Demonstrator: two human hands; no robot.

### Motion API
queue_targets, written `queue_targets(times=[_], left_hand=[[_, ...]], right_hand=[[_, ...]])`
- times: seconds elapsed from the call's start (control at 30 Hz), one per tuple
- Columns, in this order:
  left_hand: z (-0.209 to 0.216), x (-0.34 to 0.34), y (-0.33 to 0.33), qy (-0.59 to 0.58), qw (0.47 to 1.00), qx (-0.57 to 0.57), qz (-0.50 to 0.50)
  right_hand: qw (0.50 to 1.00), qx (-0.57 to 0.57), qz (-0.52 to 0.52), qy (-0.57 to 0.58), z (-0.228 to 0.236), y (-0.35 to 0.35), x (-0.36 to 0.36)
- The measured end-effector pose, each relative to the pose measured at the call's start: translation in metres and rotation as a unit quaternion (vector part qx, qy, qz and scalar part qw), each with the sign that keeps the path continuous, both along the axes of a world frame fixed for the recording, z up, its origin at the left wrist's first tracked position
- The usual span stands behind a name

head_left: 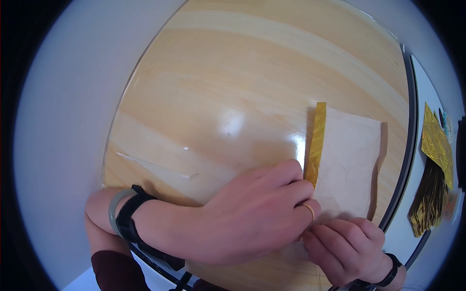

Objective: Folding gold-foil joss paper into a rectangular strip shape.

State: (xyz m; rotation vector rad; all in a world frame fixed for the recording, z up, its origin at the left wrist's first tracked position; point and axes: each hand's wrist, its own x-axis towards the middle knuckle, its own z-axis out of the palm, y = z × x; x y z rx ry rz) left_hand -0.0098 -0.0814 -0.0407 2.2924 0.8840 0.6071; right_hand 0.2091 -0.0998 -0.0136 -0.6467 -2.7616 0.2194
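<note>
A sheet of gold foil paper lies pale side up on the table, right of the middle. Along its left side a narrow strip is folded over and shows gold, and its right edge curls up a little. My left hand, with a ring on one finger, is closed at the near left corner of the sheet, fingers bent over the gold fold. Close beside it my right hand is curled at the near edge, fingertips pinched together. The two hands almost touch, and they hide the near end of the sheet.
Past the dark table edge on the right, a gold sheet and a fanned stack of gold foil papers lie on a white surface. A pale wall borders the glossy wooden table on the left.
</note>
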Motion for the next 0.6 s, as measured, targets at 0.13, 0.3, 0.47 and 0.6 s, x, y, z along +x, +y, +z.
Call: queue_targets(times=[0.13,0.3,0.47,0.6], left_hand=[[-0.0029,-0.0043,0.0024,-0.022,0.999,-0.013,-0.019],[0.0011,-0.006,0.0056,-0.009,0.999,-0.031,-0.033],[-0.0041,-0.0064,0.0038,-0.031,0.999,-0.037,-0.018],[-0.0063,-0.0053,0.004,-0.041,0.998,-0.027,-0.026]], right_hand=[[0.998,0.047,-0.033,0.003,-0.0098,-0.002,-0.0085],[0.998,-0.012,-0.047,0.037,-0.0093,0.0022,-0.0058],[0.994,-0.083,-0.065,0.04,-0.0067,0.0044,-0.009],[0.986,-0.128,-0.104,0.033,-0.0055,0.0025,-0.0112]])
